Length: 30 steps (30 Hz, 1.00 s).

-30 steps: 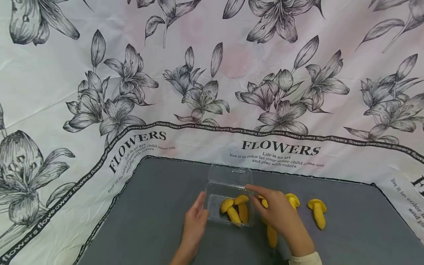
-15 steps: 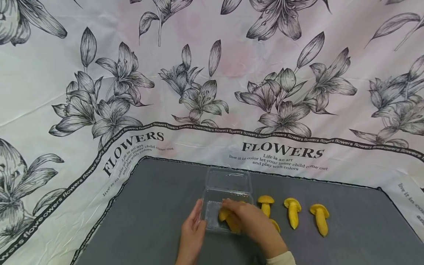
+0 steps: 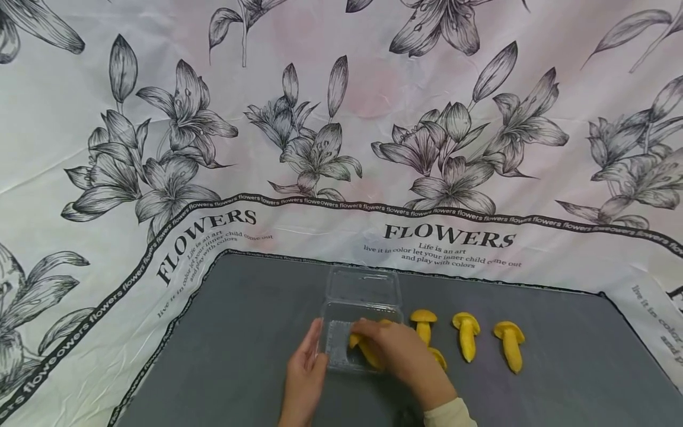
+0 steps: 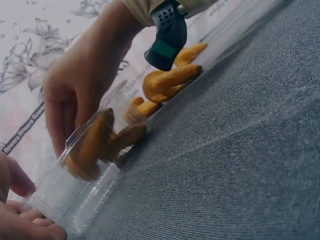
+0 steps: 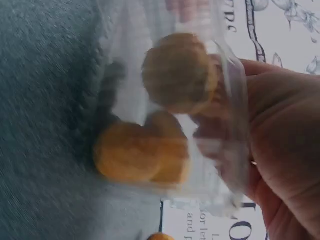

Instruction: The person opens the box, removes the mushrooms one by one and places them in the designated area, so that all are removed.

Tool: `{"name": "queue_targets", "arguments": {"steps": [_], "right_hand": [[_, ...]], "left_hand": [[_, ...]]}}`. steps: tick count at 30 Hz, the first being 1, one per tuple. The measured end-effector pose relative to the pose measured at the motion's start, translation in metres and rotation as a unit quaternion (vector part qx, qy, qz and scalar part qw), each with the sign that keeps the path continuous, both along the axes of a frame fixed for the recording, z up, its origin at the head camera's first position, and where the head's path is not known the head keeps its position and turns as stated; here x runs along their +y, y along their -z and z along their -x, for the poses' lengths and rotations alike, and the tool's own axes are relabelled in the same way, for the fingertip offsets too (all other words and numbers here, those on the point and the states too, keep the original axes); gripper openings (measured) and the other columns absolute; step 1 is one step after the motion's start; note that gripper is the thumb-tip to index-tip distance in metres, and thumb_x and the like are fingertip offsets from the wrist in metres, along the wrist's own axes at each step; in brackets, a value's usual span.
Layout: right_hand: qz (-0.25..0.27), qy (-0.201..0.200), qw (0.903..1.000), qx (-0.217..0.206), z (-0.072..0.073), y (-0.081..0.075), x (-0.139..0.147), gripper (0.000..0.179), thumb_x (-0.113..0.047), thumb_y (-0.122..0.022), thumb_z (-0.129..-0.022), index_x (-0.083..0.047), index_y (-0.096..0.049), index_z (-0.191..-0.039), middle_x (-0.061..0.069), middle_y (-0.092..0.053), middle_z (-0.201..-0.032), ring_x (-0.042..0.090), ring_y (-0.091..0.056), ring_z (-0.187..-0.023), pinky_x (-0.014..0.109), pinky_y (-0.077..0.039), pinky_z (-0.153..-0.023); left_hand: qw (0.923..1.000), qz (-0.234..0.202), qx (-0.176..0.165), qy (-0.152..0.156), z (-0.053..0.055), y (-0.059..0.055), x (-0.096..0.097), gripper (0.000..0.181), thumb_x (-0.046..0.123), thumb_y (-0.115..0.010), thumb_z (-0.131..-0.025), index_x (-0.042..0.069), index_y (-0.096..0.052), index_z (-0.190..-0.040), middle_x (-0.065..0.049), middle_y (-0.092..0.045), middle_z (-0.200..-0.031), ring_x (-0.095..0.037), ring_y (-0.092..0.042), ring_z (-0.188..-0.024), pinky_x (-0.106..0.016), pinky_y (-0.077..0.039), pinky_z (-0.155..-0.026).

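Note:
A clear plastic box (image 3: 336, 350) stands with its lid (image 3: 363, 286) folded back. My left hand (image 3: 305, 370) grips its left wall, thumb on the near side and fingers beyond. My right hand (image 3: 402, 353) reaches down into the box, fingers curled round a yellow mushroom (image 3: 368, 354). Through the blurred wall in the right wrist view, that mushroom (image 5: 177, 75) shows against the fingertips. More mushroom caps (image 5: 127, 152) lie beside it inside. In the head view the right hand hides much of the box's contents.
On the grey tabletop (image 3: 240, 332), right of the box, lie several yellow mushrooms: one near the box (image 3: 423, 320), a partly hidden one (image 3: 439, 359), and others (image 3: 466, 335) farther right. A white flower-printed cloth (image 3: 320, 231) rises behind.
My right hand has moved left from over the table mushrooms into the box and taken hold of a mushroom there. The left hand keeps its grip on the box.

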State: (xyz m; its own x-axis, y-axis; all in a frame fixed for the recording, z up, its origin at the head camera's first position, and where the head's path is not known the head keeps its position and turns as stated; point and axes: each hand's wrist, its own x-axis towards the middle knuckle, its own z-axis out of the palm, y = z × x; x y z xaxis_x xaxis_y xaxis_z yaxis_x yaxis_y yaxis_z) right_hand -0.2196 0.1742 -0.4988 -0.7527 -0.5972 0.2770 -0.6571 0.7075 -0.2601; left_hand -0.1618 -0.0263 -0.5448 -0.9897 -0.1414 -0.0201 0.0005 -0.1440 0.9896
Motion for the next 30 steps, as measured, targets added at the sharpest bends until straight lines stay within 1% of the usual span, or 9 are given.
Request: {"name": "queue_targets", "arguments": {"steps": [5, 9, 15, 18, 23, 25, 26, 28, 30], "right_hand": [[0.070, 0.002, 0.9974, 0.016, -0.001, -0.009, 0.015, 0.032, -0.007, -0.071, -0.100, -0.017, -0.076, -0.130, -0.001, -0.077, -0.127, 0.018, -0.075, -0.109, 0.036, -0.063, -0.088], [0.122, 0.013, 0.9916, 0.042, -0.004, -0.017, 0.032, 0.039, -0.002, -0.074, -0.096, -0.014, -0.074, -0.134, 0.004, -0.075, -0.132, 0.022, -0.075, -0.110, 0.035, -0.063, -0.086], [0.147, 0.027, 0.9835, 0.102, -0.015, -0.033, 0.056, 0.049, 0.009, -0.079, -0.088, -0.009, -0.073, -0.134, 0.008, -0.073, -0.134, 0.024, -0.076, -0.108, 0.028, -0.063, -0.080], [0.162, 0.058, 0.9746, 0.144, -0.026, -0.040, 0.068, 0.054, 0.013, -0.081, -0.082, -0.009, -0.074, -0.132, 0.007, -0.075, -0.131, 0.018, -0.078, -0.093, 0.017, -0.058, -0.070], [0.176, 0.137, 0.9584, 0.178, -0.047, -0.046, 0.087, 0.058, 0.014, -0.085, -0.077, -0.013, -0.078, -0.129, 0.003, -0.078, -0.124, 0.022, -0.079, -0.091, 0.004, -0.050, -0.080], [0.170, 0.165, 0.9549, 0.179, -0.054, -0.045, 0.095, 0.058, 0.013, -0.086, -0.076, -0.014, -0.078, -0.128, 0.003, -0.078, -0.123, 0.027, -0.078, -0.100, 0.007, -0.052, -0.086], [0.164, 0.177, 0.9536, 0.180, -0.057, -0.045, 0.099, 0.058, 0.013, -0.086, -0.076, -0.014, -0.079, -0.127, 0.003, -0.079, -0.122, 0.026, -0.078, -0.097, 0.008, -0.053, -0.082], [0.156, 0.196, 0.9523, 0.175, -0.063, -0.042, 0.104, 0.057, 0.012, -0.086, -0.076, -0.013, -0.078, -0.127, 0.005, -0.079, -0.118, 0.020, -0.077, -0.079, 0.009, -0.052, -0.067], [0.147, 0.214, 0.9520, 0.163, -0.068, -0.039, 0.109, 0.057, 0.012, -0.086, -0.076, -0.013, -0.078, -0.126, 0.008, -0.080, -0.115, 0.010, -0.069, -0.064, 0.014, -0.047, -0.053]], "left_hand": [[1.0000, -0.003, 0.007, -0.004, 0.000, 0.001, 0.000, 0.069, -0.012, -0.049, -0.093, 0.000, -0.041, -0.161, -0.013, -0.042, -0.166, -0.028, -0.028, -0.158, -0.026, -0.028, -0.119], [0.9998, -0.003, 0.018, -0.010, -0.001, 0.002, -0.001, 0.070, -0.014, -0.048, -0.092, -0.002, -0.041, -0.160, -0.014, -0.042, -0.165, -0.029, -0.029, -0.157, -0.014, -0.031, -0.113], [0.9994, -0.004, 0.026, -0.021, 0.000, 0.003, -0.002, 0.070, -0.016, -0.048, -0.090, -0.002, -0.043, -0.159, -0.015, -0.044, -0.164, -0.028, -0.031, -0.156, -0.010, -0.032, -0.111], [0.9994, -0.007, 0.026, -0.024, 0.001, 0.003, -0.002, 0.070, -0.016, -0.047, -0.091, -0.002, -0.044, -0.159, -0.014, -0.045, -0.163, -0.027, -0.032, -0.155, -0.009, -0.032, -0.110], [0.9996, -0.010, 0.025, -0.013, 0.001, 0.000, -0.002, 0.069, -0.015, -0.048, -0.092, -0.001, -0.044, -0.159, -0.013, -0.044, -0.164, -0.028, -0.031, -0.156, -0.009, -0.032, -0.111], [0.9995, -0.014, 0.027, -0.009, 0.000, 0.000, -0.001, 0.068, -0.015, -0.049, -0.093, -0.002, -0.043, -0.159, -0.013, -0.043, -0.165, -0.028, -0.030, -0.157, -0.010, -0.032, -0.111], [0.9994, -0.016, 0.029, -0.007, 0.000, 0.000, 0.000, 0.068, -0.015, -0.049, -0.093, -0.001, -0.043, -0.159, -0.013, -0.043, -0.165, -0.028, -0.030, -0.157, -0.010, -0.033, -0.111], [0.9993, -0.020, 0.030, -0.005, 0.000, 0.000, 0.000, 0.068, -0.015, -0.049, -0.093, -0.001, -0.043, -0.159, -0.013, -0.043, -0.165, -0.028, -0.029, -0.157, -0.010, -0.033, -0.111], [0.9994, -0.021, 0.027, -0.004, 0.000, 0.000, 0.001, 0.068, -0.015, -0.049, -0.093, -0.001, -0.043, -0.160, -0.013, -0.043, -0.165, -0.028, -0.029, -0.157, -0.010, -0.032, -0.111]]}}
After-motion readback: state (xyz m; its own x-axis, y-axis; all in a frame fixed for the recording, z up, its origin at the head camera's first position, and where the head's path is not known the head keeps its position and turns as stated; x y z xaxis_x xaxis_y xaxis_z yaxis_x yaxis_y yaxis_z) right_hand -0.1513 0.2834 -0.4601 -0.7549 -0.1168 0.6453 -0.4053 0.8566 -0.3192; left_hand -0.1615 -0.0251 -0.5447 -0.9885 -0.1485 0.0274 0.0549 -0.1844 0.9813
